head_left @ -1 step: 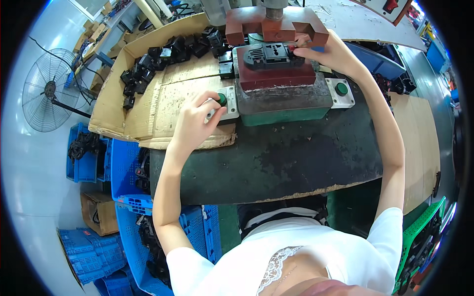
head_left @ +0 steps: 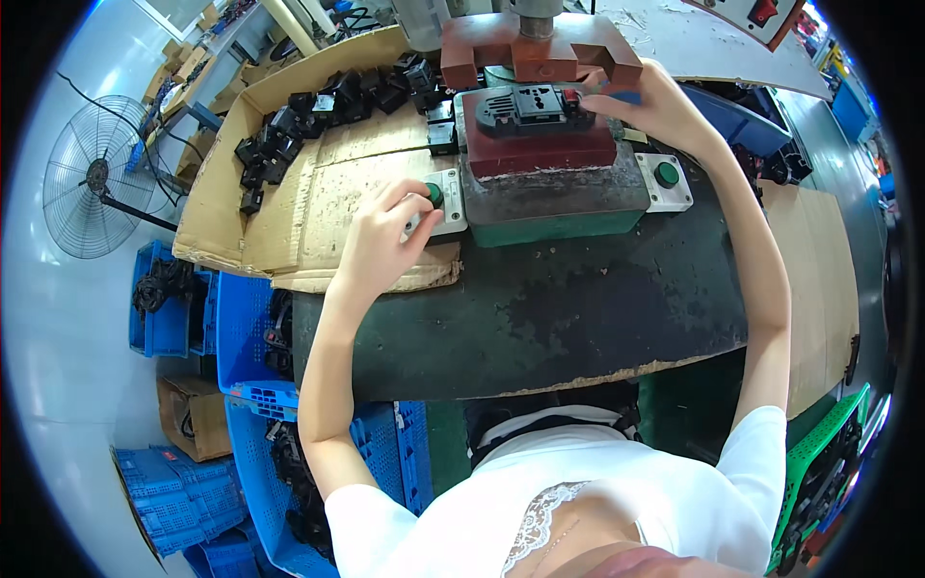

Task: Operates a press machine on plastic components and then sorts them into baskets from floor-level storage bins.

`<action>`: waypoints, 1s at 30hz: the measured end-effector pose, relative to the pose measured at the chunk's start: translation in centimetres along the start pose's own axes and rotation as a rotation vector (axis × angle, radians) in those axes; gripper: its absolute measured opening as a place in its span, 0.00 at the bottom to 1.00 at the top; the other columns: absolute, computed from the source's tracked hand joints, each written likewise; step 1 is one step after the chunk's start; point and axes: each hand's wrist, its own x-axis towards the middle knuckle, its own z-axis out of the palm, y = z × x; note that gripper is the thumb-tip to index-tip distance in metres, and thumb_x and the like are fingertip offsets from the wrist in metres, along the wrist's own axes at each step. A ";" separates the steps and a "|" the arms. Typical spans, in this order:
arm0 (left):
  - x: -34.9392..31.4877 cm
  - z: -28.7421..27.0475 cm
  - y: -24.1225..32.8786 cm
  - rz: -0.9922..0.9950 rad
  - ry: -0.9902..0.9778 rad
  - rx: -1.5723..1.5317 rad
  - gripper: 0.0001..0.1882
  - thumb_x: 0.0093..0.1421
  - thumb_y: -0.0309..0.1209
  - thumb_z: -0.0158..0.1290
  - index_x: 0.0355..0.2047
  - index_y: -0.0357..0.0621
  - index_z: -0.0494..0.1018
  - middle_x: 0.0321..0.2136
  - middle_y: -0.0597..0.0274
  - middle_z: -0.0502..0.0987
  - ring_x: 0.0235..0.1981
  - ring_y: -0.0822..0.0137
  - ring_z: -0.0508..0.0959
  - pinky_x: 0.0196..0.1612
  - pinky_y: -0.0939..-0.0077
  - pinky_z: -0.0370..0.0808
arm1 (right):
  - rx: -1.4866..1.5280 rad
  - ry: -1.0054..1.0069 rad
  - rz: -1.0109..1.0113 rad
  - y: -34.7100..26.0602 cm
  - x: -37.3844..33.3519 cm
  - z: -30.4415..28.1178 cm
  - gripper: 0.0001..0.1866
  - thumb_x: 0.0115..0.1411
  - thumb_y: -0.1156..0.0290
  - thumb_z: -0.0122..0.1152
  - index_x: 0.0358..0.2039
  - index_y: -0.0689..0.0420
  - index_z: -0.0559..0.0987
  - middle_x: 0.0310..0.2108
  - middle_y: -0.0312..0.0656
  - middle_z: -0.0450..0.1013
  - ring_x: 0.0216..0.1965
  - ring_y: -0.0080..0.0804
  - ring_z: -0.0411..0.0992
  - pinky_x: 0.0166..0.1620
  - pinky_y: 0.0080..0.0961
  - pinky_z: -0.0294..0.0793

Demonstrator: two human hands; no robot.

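Observation:
A black power socket strip (head_left: 536, 108) with a red switch at its right end lies on the dark red block (head_left: 540, 154) of a press. My right hand (head_left: 655, 111) is at the strip's right end, thumb and fingers apart beside the red switch, and the fingertips are partly hidden under the brown upper press block (head_left: 540, 53). My left hand (head_left: 378, 236) is at the left green button (head_left: 434, 196), index finger against or just beside it and thumb spread away; whether it presses cannot be told. Nothing shows in its grasp.
A cardboard tray (head_left: 332, 183) on the left holds several black blocky parts (head_left: 279, 135). Another green button (head_left: 666, 174) sits on the press's right side. Blue crates (head_left: 249, 328) stand at lower left, a fan (head_left: 97, 175) beyond, and a blue bin (head_left: 742, 125) at right.
My right hand has shifted slightly right, its thumb drawing back from the strip's red switch. My left hand stays at the green button, nearly still.

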 end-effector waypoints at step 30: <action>1.5 -1.2 1.5 -0.099 -0.202 0.102 0.06 0.51 0.21 0.49 0.31 0.38 0.66 0.25 0.54 0.74 0.30 0.54 0.73 0.37 0.67 0.67 | -0.523 -0.058 0.364 -6.1 -12.0 -1.2 0.19 0.47 0.74 0.61 0.42 0.60 0.73 0.38 0.48 0.70 0.41 0.43 0.69 0.46 0.33 0.67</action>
